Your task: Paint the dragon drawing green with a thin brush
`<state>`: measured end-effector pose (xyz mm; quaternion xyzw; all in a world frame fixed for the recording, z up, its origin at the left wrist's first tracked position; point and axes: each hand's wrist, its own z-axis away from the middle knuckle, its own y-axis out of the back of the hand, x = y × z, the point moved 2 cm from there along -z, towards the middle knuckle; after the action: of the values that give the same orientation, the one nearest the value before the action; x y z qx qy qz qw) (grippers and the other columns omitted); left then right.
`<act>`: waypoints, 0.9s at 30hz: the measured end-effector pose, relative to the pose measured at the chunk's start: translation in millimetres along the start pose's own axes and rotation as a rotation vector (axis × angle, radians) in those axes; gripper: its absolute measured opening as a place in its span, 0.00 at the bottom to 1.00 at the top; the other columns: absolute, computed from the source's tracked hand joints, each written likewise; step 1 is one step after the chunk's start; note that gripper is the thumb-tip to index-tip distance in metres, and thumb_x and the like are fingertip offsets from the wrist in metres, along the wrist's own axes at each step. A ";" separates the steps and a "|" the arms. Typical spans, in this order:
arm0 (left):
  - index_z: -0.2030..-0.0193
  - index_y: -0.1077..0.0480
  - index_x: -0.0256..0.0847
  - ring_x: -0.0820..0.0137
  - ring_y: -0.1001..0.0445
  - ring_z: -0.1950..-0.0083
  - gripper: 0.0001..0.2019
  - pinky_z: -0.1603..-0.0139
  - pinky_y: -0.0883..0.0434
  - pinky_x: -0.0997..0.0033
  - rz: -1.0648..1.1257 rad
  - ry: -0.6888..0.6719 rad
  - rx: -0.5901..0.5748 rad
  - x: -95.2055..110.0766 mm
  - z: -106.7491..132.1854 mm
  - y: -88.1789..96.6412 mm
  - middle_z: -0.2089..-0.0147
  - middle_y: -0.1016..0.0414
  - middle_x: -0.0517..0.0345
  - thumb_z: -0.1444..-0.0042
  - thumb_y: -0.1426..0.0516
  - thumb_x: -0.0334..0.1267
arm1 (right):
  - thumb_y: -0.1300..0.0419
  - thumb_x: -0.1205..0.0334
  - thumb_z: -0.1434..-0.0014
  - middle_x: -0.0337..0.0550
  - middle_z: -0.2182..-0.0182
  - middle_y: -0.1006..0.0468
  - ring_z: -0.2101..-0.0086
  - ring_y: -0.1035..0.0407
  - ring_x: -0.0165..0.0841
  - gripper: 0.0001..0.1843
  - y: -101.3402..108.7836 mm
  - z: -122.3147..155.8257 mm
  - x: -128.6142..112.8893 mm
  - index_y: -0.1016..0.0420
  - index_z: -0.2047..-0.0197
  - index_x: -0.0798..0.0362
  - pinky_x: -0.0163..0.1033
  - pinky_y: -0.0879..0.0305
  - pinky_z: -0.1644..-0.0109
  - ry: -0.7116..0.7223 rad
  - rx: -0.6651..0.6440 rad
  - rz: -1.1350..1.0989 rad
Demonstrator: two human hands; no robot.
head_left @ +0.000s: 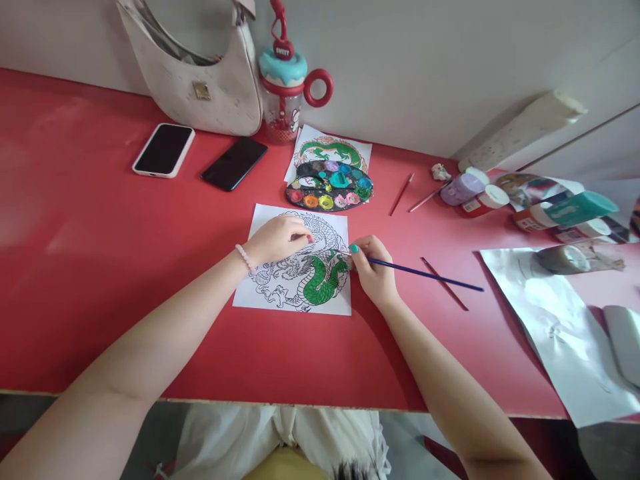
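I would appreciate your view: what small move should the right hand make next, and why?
Probably ease the blue brush in the right hand slightly upward along the dragon drawing: the brush's tip appears to meet the edge of the green area, and uncoloured outlines lie just above.

A beaded pale-pink bracelet (243,257) rings the left wrist of a bare-armed person, a red nail (309,239) on the left hand (280,240), teal polish (355,249) on the right hand's (376,272) thumb. White clothing (227,440) covers the lap, beside a mustard-yellow garment (287,465).
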<state>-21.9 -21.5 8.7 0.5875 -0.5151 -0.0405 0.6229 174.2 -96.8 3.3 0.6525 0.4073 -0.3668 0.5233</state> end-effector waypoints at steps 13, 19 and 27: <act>0.65 0.24 0.41 0.71 0.30 0.62 0.13 0.52 0.34 0.65 -0.002 -0.017 0.013 -0.1 0.8 -0.8 0.65 0.24 0.58 0.43 0.51 0.35 | 0.49 0.51 0.43 0.35 0.84 0.40 0.80 0.45 0.25 0.19 -6.4 -6.0 -4.7 0.40 0.80 0.53 0.33 0.48 0.75 0.005 -0.079 0.196; 0.65 0.24 0.41 0.71 0.29 0.61 0.13 0.53 0.34 0.65 0.012 -0.017 0.007 -0.9 0.9 -1.1 0.64 0.24 0.57 0.43 0.50 0.35 | 0.51 0.54 0.43 0.34 0.84 0.43 0.79 0.47 0.25 0.18 -7.6 -5.6 -5.6 0.43 0.81 0.52 0.33 0.50 0.75 0.008 -0.080 0.226; 0.65 0.24 0.42 0.71 0.30 0.62 0.13 0.54 0.34 0.64 0.003 -0.013 0.013 -1.4 0.7 -1.3 0.65 0.24 0.58 0.43 0.51 0.36 | 0.51 0.54 0.42 0.34 0.84 0.45 0.80 0.49 0.25 0.19 -8.1 -4.8 -5.1 0.44 0.82 0.52 0.33 0.51 0.76 -0.004 -0.064 0.224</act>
<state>-22.4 -21.5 6.8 0.5902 -0.5205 -0.0402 0.6157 165.0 -91.9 5.7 0.6761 0.3423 -0.2944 0.5823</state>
